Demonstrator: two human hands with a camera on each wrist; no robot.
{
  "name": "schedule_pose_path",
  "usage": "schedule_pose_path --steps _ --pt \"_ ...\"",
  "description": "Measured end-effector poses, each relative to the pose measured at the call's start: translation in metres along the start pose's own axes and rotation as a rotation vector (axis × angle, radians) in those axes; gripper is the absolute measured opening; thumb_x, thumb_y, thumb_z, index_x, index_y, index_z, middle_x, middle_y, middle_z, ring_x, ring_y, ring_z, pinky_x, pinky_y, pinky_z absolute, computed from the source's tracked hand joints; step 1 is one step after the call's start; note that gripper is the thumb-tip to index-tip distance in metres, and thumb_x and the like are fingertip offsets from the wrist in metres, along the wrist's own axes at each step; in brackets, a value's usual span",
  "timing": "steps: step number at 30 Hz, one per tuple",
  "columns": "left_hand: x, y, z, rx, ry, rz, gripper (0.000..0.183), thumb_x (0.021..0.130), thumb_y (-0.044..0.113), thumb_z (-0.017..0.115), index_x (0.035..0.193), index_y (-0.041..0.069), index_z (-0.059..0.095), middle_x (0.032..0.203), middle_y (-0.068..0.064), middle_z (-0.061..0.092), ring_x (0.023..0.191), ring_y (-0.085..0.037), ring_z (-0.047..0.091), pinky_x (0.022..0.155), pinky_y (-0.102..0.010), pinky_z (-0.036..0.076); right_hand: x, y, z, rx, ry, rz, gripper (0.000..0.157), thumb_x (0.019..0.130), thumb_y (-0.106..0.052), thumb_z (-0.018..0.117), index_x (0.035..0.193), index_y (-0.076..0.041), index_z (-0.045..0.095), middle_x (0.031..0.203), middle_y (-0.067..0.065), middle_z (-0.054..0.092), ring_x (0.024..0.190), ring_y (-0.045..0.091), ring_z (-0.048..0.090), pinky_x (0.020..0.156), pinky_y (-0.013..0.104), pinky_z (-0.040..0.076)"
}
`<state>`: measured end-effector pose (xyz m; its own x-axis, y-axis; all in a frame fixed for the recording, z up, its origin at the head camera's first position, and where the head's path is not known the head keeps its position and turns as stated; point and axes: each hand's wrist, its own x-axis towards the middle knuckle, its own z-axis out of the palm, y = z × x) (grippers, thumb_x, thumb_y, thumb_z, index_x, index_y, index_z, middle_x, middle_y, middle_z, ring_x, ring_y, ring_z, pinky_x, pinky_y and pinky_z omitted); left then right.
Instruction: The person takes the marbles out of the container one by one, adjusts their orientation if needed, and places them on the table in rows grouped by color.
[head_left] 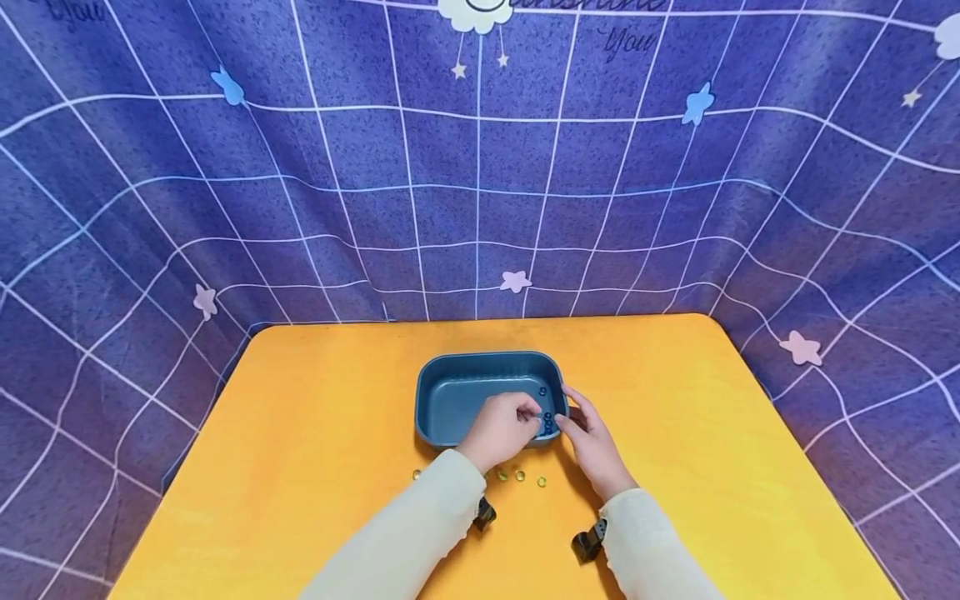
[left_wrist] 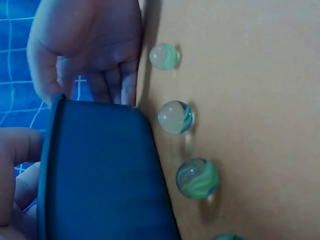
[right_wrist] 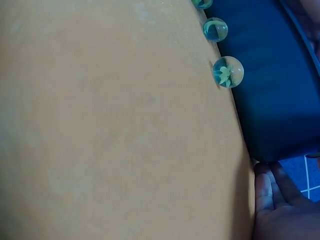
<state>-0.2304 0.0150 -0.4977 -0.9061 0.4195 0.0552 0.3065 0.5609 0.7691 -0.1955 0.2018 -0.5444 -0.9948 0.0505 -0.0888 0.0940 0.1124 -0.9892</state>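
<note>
A dark blue, rounded rectangular plastic tub (head_left: pixel 480 358) sits on the table. My left hand (head_left: pixel 501 429) reaches over its front rim with fingers bent inward, close above several small dark marbles (head_left: pixel 542 391) in the right end; I cannot tell whether it pinches one. My right hand (head_left: pixel 596 446) grips the tub's right end, thumb at the rim and fingers along the outer wall, as the left wrist view also shows. In front of the tub lie several clear glass marbles (left_wrist: pixel 197 178) with green swirls.
The yellow table (head_left: pixel 315 417) has its far edge behind the tub. A purple-blue curtain (head_left: pixel 480 208) with a white grid and stars hangs around the back and sides. Loose marbles (head_left: pixel 521 476) lie beneath and between the forearms, close to the tub's front wall.
</note>
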Motion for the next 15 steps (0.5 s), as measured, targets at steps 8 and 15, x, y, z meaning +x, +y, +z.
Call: schedule_pose_path --steps 8,15 --pt "0.017 -0.002 0.009 0.067 -0.08 -0.026 0.005 0.098 0.018 0.07 0.101 0.015 0.073 0.088 0.01 0.065 0.078 -0.007 0.059 0.076 -0.028 0.053 -0.003 -0.007 -0.002 0.005 -0.014 0.0 0.054 0.108 -0.018 0.056 0.159 -0.02 0.039 0.142 0.022 0.053 0.127 0.032 0.05 0.107 0.044 0.039" --pt "0.032 -0.004 0.011 0.082 -0.112 -0.056 0.007 0.097 0.017 0.071 0.102 0.012 0.072 0.087 0.007 0.065 0.076 -0.01 0.059 0.075 -0.029 0.053 0.0 0.0 -0.001 -0.004 -0.006 -0.012 0.053 0.107 -0.021 0.058 0.158 -0.023 0.041 0.142 0.019 0.054 0.127 0.031 0.051 0.105 0.041 0.04"
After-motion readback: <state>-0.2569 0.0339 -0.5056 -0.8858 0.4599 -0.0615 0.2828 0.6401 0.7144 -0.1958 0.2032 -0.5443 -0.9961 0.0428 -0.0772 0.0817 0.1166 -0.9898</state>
